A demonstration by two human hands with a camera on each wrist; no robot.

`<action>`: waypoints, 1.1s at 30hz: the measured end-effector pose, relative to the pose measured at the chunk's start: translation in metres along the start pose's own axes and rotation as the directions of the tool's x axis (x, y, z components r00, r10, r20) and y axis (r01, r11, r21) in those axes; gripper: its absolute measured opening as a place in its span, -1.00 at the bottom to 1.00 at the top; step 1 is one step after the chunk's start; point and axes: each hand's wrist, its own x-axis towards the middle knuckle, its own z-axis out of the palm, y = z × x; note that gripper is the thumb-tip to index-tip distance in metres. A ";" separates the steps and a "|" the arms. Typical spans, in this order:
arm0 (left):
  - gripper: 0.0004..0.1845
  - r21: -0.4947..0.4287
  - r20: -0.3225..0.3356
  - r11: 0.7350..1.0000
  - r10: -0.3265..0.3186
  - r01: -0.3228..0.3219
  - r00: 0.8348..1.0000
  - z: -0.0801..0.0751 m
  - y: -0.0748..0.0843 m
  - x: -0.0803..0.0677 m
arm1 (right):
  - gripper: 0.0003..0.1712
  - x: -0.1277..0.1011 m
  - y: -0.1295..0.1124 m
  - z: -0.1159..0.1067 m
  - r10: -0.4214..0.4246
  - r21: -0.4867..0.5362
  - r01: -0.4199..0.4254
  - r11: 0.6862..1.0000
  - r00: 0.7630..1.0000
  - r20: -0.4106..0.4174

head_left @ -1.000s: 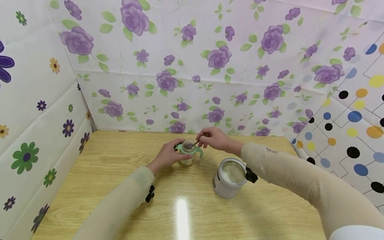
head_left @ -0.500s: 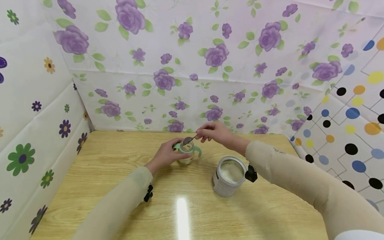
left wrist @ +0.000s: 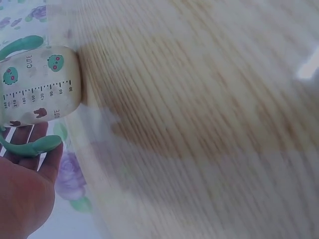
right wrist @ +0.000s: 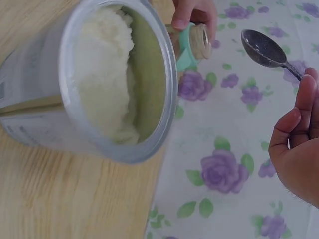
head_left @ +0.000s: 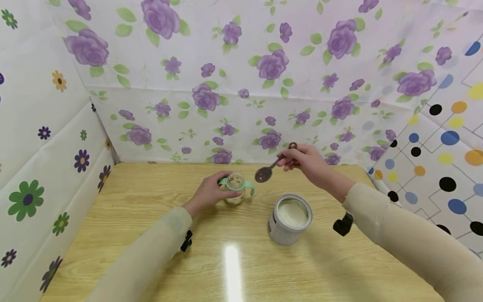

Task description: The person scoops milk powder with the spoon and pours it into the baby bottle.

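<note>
Holding the bottle [head_left: 236, 189] upright at the middle of the frame, the left hand [head_left: 209, 192] wraps its fingers round the near side, grip curled on the glass. Mint-green handles stick out either side of the neck, and the left wrist view shows a printed measuring scale down the bottle's side. Up and to the right of it, the right hand [head_left: 304, 160] pinches the handle of a spoon [head_left: 268, 170], thumb and fingers pressed together on the stem. The spoon hangs in the air, bowl tilted down toward the lower left, just right of the bottle's open mouth and not touching it. The bowl looks empty in the right wrist view. Below the spoon, an open tin [head_left: 289, 219] stands on the desk [head_left: 143, 218], right of the bottle and apart from it, with white powder inside. Floral sheets [head_left: 234, 84] wall in the desk's far edge across the upper frame.
</note>
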 end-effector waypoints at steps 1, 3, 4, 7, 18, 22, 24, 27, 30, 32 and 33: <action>-0.17 0.002 0.004 1.000 0.001 -0.001 1.000 0.000 0.000 0.000 | -0.64 -0.005 0.000 -0.004 -0.003 0.007 0.003 1.000 1.000 -0.007; -0.14 0.007 0.014 1.000 -0.001 0.001 1.000 -0.002 0.002 0.000 | -0.64 -0.014 0.001 -0.013 0.000 0.029 0.001 1.000 1.000 -0.021; -0.12 0.015 0.020 1.000 -0.001 0.001 1.000 -0.004 0.003 0.000 | -0.65 -0.019 0.002 -0.017 0.003 0.037 -0.002 0.999 1.000 -0.030; -0.04 0.054 0.034 0.998 0.008 -0.010 0.999 -0.009 0.008 0.000 | -0.66 -0.033 0.003 -0.029 0.017 0.067 -0.013 0.998 0.999 -0.051; 0.02 0.189 0.076 0.977 0.083 -0.096 0.994 -0.028 0.059 -0.005 | -0.64 -0.083 0.016 -0.060 0.009 0.098 -0.004 0.995 0.999 -0.052; -0.02 0.185 0.128 0.971 0.130 -0.152 0.983 -0.024 0.079 -0.010 | -0.56 -0.095 0.021 -0.057 -0.008 0.007 0.008 1.000 1.000 -0.030; -0.02 0.182 0.163 0.968 0.142 -0.171 0.976 -0.019 0.088 -0.013 | -0.51 -0.098 0.023 -0.053 -0.001 -0.060 -0.002 0.998 0.999 -0.039; -0.01 0.182 0.214 0.964 0.154 -0.195 0.964 -0.008 0.097 -0.017 | -0.49 -0.102 0.026 -0.048 0.008 -0.154 -0.016 0.988 0.999 -0.051; 0.03 0.196 0.253 0.957 0.162 -0.214 0.954 0.004 0.101 -0.023 | -0.50 -0.106 0.031 -0.046 0.010 -0.197 -0.018 0.980 0.999 -0.044; 0.05 0.231 0.263 0.940 0.187 -0.250 0.946 0.012 0.103 -0.027 | -0.52 -0.107 0.033 -0.045 0.012 -0.223 -0.020 0.975 0.999 -0.037; 0.06 0.253 0.260 0.930 0.200 -0.267 0.945 0.015 0.104 -0.028 | -0.52 -0.108 0.034 -0.044 0.013 -0.233 -0.021 0.972 0.999 -0.035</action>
